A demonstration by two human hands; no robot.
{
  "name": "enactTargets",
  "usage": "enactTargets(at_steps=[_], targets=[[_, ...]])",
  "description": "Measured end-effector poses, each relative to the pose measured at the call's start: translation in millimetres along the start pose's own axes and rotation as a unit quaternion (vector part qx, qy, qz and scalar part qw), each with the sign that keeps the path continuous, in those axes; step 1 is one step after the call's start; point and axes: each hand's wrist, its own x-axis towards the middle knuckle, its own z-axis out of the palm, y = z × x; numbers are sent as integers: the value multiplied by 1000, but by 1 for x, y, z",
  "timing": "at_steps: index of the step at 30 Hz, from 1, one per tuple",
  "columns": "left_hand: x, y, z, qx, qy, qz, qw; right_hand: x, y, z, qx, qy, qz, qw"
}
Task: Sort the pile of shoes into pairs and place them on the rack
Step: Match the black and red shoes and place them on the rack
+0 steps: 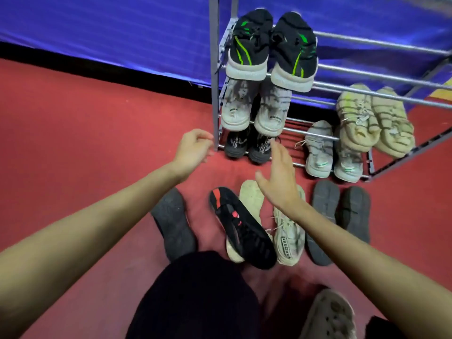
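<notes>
Both hands are empty: the right hand [278, 176] has flat, spread fingers, the left hand [193, 149] hangs loosely curled. Below them, at 6 o'clock, unsorted shoes lie on the floor [73, 143]. The person should probably gather the cream pair [288, 238] together, then set it on a free rail of the rack [381, 67] at 1 o'clock.

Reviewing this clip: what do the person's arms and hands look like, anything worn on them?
Both forearms are bare, with no sleeves in view. The left hand and right hand wear no gloves; no rings, watch or bands are visible on either wrist. No markings show.
</notes>
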Motion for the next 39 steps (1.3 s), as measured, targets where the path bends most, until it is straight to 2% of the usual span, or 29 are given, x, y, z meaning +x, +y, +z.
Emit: enactTargets(at_steps=[4,7,9,11,15,19,28,31,33,36,39], targets=[[-22,-81,-13,137,4,-121,983,-41,19,31,-46,-126,14,991],[-44,-125,-13,296,-23,-165,941,-64,26,48,-78,-186,40,979],[-59,-143,-10,348,-38,-206,914,-78,28,56,-102,-225,59,967],[-71,-157,-4,350,-38,-262,899,-89,30,62,-120,-252,80,957],[-84,-179,7,280,24,-357,891,-99,40,74,-131,-260,100,951],[-86,-199,12,263,31,-361,894,-99,50,84,-140,-262,101,949],[-83,-219,14,343,38,-296,891,-77,52,116,-188,-273,58,942],[-79,-221,8,314,41,-307,897,-72,52,126,-205,-274,54,938],[-76,-222,5,255,47,-292,921,-68,51,129,-203,-281,65,936],[-72,-214,1,62,72,-229,969,-61,48,126,-236,-294,48,925],[-63,-198,-8,-65,38,-197,978,-51,49,114,-305,-312,-31,899]])
